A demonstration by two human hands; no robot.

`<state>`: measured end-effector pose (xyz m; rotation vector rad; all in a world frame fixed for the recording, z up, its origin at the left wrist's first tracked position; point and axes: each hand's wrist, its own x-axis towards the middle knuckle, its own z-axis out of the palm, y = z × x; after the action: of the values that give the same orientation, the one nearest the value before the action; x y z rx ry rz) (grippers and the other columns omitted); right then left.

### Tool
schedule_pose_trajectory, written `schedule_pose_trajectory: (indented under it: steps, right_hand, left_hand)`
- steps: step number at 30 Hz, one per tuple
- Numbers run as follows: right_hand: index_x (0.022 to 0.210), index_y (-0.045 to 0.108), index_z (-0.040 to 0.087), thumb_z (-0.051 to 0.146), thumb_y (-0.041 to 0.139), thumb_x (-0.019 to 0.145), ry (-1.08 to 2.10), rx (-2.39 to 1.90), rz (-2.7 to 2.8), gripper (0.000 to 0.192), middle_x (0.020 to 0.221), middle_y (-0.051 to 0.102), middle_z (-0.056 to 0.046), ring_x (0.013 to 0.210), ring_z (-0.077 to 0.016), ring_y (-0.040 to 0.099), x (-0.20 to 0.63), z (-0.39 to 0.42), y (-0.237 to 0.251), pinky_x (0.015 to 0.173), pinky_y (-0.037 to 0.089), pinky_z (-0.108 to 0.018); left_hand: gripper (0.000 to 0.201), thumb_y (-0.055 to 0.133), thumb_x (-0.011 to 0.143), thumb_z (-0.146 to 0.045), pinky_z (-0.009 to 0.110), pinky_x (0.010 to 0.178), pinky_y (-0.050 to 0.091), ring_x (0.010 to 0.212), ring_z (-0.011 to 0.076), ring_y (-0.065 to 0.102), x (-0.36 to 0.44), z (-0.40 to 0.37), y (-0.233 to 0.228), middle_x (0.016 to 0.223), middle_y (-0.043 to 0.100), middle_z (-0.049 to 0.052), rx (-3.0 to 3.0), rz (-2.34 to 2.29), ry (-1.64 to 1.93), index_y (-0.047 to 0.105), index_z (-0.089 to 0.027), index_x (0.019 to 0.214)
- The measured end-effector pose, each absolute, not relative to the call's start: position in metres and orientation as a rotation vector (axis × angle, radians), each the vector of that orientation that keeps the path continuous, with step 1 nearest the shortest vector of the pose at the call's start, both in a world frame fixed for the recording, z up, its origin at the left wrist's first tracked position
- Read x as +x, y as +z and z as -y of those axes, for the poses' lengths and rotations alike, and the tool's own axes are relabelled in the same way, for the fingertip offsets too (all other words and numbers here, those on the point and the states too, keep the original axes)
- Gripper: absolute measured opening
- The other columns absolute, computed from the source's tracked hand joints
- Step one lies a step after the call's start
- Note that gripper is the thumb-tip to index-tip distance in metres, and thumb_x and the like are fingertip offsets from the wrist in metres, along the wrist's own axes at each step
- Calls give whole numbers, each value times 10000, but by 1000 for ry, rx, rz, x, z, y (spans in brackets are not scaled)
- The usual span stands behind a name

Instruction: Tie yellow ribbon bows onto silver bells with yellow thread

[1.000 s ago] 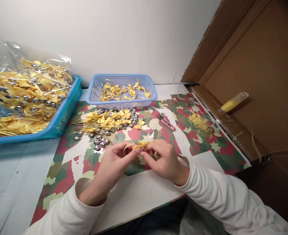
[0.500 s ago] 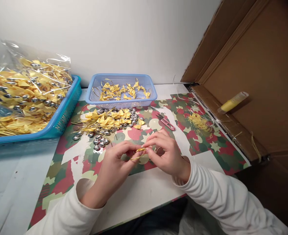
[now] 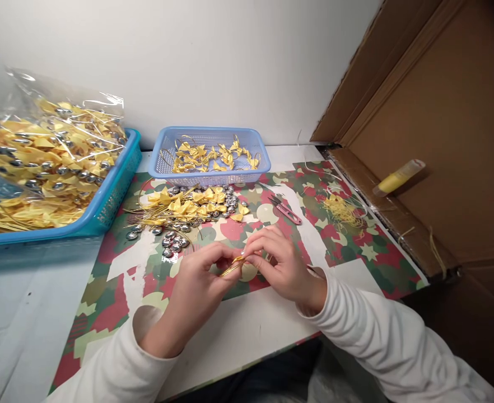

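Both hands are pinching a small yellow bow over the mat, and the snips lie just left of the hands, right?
Not quite. Both the left hand and right hand do pinch the yellow bow over the mat, but the snips lie beyond the right hand, up and to the right, as the head view shows.

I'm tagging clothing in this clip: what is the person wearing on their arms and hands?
Both arms wear long white sleeves, loose and creased, ending at the wrists. The left hand and right hand are bare: no gloves, rings or watch in view.

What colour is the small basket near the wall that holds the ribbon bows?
Light blue; the small basket shows best in the head view.
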<state>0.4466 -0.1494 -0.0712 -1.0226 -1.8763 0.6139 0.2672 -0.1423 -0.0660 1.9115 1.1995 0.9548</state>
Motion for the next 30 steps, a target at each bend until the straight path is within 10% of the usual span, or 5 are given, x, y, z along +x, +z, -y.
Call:
schedule_pose_trajectory:
  steps: [30]
  right_hand:
    - [754,649,218,102,636,826,711,-1053,1764,136,814,709,-19,845,-185,591,443,148,-73,800,471,-380]
  left_hand:
    - [117,607,779,-167,190,504,407,518,93,522,269,145,-66,565,590,-35,1993,-1241,1004,623,-181,664]
